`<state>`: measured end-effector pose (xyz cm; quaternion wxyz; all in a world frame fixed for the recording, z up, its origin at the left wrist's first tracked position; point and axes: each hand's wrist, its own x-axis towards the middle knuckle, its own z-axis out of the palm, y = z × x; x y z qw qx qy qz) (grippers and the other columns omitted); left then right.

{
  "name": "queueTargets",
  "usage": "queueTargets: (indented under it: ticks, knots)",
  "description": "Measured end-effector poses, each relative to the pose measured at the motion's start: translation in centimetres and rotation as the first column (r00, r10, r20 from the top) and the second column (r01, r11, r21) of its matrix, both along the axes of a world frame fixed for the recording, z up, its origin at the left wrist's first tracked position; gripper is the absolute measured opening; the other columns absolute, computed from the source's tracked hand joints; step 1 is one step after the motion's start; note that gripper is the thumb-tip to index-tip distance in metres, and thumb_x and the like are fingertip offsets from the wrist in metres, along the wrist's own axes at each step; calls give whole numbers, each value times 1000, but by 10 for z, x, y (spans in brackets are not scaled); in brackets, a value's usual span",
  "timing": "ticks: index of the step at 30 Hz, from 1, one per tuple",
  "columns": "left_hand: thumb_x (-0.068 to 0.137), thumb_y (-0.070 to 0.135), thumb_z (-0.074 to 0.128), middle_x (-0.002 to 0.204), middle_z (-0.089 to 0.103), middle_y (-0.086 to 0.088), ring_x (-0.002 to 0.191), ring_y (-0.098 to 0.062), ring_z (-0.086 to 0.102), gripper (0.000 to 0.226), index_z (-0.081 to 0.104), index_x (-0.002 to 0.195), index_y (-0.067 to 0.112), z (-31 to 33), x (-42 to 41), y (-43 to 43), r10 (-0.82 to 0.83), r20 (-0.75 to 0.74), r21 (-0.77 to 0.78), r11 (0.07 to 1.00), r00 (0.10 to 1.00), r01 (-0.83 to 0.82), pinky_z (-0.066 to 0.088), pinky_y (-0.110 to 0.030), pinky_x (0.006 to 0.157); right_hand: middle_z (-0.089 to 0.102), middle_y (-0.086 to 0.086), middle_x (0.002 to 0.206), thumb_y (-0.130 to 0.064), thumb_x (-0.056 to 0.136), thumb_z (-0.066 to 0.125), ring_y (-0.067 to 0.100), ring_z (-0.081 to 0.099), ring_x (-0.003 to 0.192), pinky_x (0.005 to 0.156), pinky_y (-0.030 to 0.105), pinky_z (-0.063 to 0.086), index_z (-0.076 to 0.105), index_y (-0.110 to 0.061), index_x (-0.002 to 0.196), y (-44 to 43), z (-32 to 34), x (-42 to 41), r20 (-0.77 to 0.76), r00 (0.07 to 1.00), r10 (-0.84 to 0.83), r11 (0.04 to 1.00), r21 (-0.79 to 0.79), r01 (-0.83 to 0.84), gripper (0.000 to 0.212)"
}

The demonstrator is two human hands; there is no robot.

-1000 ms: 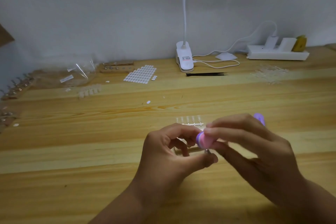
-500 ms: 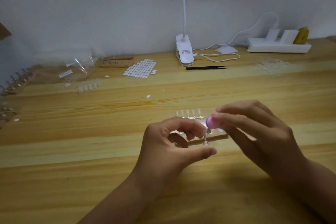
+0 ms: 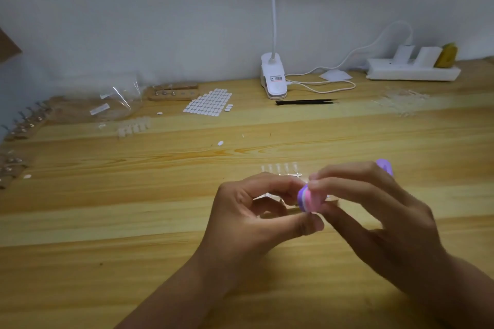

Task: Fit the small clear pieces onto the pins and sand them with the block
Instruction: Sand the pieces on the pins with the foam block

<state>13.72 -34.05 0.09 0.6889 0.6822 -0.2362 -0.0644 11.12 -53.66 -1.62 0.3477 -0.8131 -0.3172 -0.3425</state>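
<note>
Sanding seems the step in hand: the right hand (image 3: 374,211) pinches the block (image 3: 307,199) against a pin, presumably, hidden in the pinching fingers of the left hand (image 3: 254,208). The next stroke calls for light pressure.

Tweezers (image 3: 306,102) behind; block (image 3: 308,199) between left hand (image 3: 248,211) and right hand (image 3: 374,211).

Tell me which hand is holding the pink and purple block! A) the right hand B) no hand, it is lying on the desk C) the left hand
A: the right hand pinches the pink and purple block between its fingers and thumb, up off the desk.
</note>
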Motion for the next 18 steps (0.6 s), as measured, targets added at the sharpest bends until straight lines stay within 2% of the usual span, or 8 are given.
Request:
queueTargets:
  ticks: [4,6,7,8,10,13,16,18]
  knots:
    - [59,14,88,81,67,-2,72,-18,60,33,78,90,14,-2,3,3,-63,-144,-124,991,988,45,53,-27,67,68,0,109,-12,91,64,16,66,103,86,39,55,64,-16,114,-14,2,10,-14,988,-156,988,-24,155,23]
    - [61,14,87,83,69,-6,75,-18,62,33,77,92,13,-3,3,2,-93,-158,-144,987,983,70,53,-25,69,67,-1,108,-13,90,64,9,65,101,84,25,54,63,-19,115,-11,4,8,-31,991,-131,989,71,133,25]
    - [63,12,86,85,70,-6,77,-19,63,32,77,94,12,-3,3,1,-112,-162,-155,984,980,87,53,-25,70,66,-3,111,-13,91,64,4,64,102,85,16,50,62,-20,116,-6,3,5,-22,995,-98,991,91,100,27]
    - [65,11,85,86,71,-7,79,-19,64,31,77,95,10,-4,3,0,-136,-168,-172,979,976,107,53,-25,71,65,-5,113,-12,91,64,2,62,104,87,13,47,60,-18,119,-2,1,2,1,998,-69,995,77,69,29]
    - [67,8,83,86,71,-5,80,-16,65,28,77,94,9,-3,3,0,-182,-186,-210,967,966,142,53,-23,72,63,-5,116,-11,93,63,7,61,110,93,20,47,59,-15,120,-1,0,1,44,998,-50,999,2,49,28]
    - [68,10,82,80,70,0,76,-10,64,25,77,93,13,-4,3,0,-191,-223,-231,963,956,139,51,-19,72,63,-9,112,-13,92,63,10,63,106,90,30,52,60,-22,116,-12,3,8,35,989,-143,990,-12,144,25]
    - [66,16,86,83,71,-2,76,-9,64,31,77,96,12,-4,4,-2,-211,-259,-259,955,943,143,51,-19,72,61,-12,113,-14,92,64,7,63,109,92,22,49,58,-22,119,-5,5,4,38,994,-100,992,85,97,28]
    - [66,25,88,87,70,-6,75,-11,63,42,75,101,6,-4,5,-3,-256,-285,-284,943,924,173,51,-21,73,61,-6,116,-12,94,63,12,63,110,94,23,47,58,-16,119,2,2,-2,69,997,-35,998,53,31,26]
